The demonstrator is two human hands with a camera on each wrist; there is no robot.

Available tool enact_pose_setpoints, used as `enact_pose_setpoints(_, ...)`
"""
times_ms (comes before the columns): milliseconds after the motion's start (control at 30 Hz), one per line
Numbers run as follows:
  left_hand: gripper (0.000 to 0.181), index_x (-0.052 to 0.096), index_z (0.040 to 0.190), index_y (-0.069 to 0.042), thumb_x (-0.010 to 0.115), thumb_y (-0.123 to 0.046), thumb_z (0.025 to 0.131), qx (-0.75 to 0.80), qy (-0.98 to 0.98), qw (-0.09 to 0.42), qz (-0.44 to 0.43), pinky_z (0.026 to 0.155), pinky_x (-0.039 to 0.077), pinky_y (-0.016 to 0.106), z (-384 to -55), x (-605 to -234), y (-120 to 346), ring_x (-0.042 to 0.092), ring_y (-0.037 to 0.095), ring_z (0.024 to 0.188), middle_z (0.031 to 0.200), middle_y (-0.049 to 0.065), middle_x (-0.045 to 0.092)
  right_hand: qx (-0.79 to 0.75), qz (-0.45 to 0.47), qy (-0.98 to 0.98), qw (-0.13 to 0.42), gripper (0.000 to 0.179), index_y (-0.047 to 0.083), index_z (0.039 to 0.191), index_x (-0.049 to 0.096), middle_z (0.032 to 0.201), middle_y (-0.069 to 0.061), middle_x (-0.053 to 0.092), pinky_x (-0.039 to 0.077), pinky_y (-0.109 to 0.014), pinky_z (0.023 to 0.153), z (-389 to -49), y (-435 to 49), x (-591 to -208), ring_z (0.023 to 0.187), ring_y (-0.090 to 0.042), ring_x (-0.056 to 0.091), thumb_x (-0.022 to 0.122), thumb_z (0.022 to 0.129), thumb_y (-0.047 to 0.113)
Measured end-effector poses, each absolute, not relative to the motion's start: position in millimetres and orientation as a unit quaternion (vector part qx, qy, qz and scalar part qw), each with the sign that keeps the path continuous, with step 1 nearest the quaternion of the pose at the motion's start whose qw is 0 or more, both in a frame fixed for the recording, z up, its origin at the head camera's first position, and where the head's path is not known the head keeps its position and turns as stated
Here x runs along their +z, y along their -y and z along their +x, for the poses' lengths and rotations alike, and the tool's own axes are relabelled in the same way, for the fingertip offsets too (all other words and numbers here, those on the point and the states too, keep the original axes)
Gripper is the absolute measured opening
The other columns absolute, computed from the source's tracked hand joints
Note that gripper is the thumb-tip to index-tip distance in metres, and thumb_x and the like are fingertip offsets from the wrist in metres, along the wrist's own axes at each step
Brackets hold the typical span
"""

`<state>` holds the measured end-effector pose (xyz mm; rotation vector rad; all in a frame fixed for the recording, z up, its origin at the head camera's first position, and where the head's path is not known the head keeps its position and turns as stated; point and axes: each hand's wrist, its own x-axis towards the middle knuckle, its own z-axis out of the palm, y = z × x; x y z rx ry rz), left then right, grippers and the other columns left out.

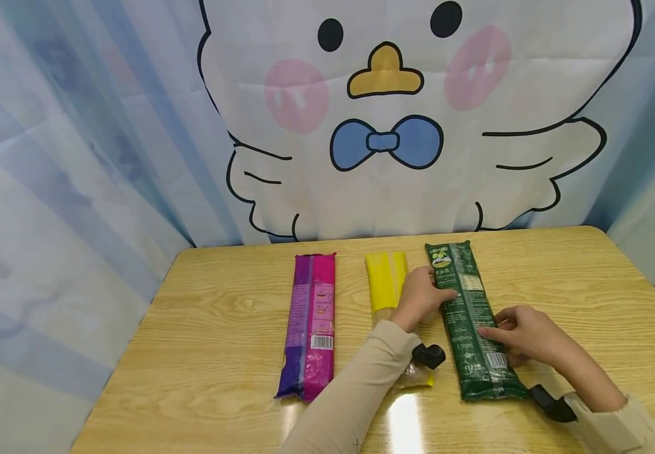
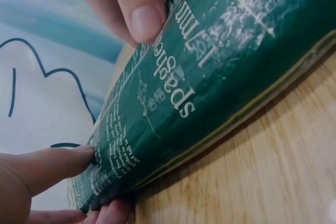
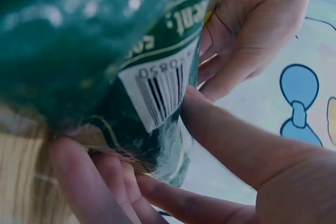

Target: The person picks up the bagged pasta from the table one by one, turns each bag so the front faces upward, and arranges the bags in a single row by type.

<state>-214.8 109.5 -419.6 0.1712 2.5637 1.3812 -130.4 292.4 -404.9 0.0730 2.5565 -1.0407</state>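
A green spaghetti bag point(image 1: 469, 321) lies lengthwise on the right half of the table, its printed back facing up. My left hand point(image 1: 420, 295) grips its left edge near the far end, thumb on top and fingertips tucked under the side, as the left wrist view shows. On the opposite edge, nearer to me, my right hand point(image 1: 532, 337) holds it with the thumb point(image 3: 210, 124) on top by the barcode and the other fingers curled beneath. A yellow bag with a clear section point(image 1: 387, 277) lies just left, partly hidden under my left wrist and sleeve.
A pink and purple bag point(image 1: 313, 321) lies further left on the wooden table point(image 1: 208, 353); my left sleeve point(image 1: 356, 391) passes close to its near corner. Behind the table's far edge hangs a curtain point(image 1: 384, 202) with a cartoon bird.
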Motion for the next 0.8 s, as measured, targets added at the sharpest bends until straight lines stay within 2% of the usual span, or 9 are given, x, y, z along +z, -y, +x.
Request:
enact_pose_setpoints(300, 0.063, 0.06, 0.134, -0.006, 0.086, -0.021, 0.079, 0.485, -0.866, 0.116, 0.042, 0.083, 0.057, 0.03, -215.1, -419.6, -108.8, 0.066, 0.021, 0.101, 0.111, 0.008, 0.069, -0.387, 0.038, -0.902, 0.187, 0.089, -0.023, 0.134, 0.041, 0.118, -0.036, 0.056, 0.061, -0.036, 0.063, -132.7, -297.7, -407.7, 0.084, -0.021, 0.068, 0.07, 0.09, 0.048)
enact_pose_setpoints(600, 0.062, 0.06, 0.133, -0.008, 0.086, -0.02, 0.078, 0.495, -0.86, 0.118, 0.033, 0.085, 0.056, 0.029, -216.5, -421.1, -108.4, 0.065, 0.02, 0.105, 0.111, 0.005, 0.068, -0.387, 0.02, -0.907, 0.165, 0.075, -0.021, 0.133, 0.044, 0.112, -0.029, 0.062, 0.058, -0.037, 0.063, -132.4, -297.8, -407.8, 0.088, -0.025, 0.066, 0.069, 0.093, 0.038)
enact_pose_setpoints(800, 0.06, 0.062, 0.131, -0.007, 0.086, -0.02, 0.078, 0.497, -0.859, 0.116, 0.03, 0.076, 0.056, 0.026, -216.0, -422.7, -109.5, 0.064, 0.016, 0.089, 0.102, 0.004, 0.068, -0.399, 0.016, -0.903, 0.158, 0.074, -0.021, 0.136, 0.041, 0.116, -0.032, 0.06, 0.059, -0.036, 0.066, -131.0, -299.9, -409.9, 0.093, -0.027, 0.067, 0.067, 0.095, 0.036)
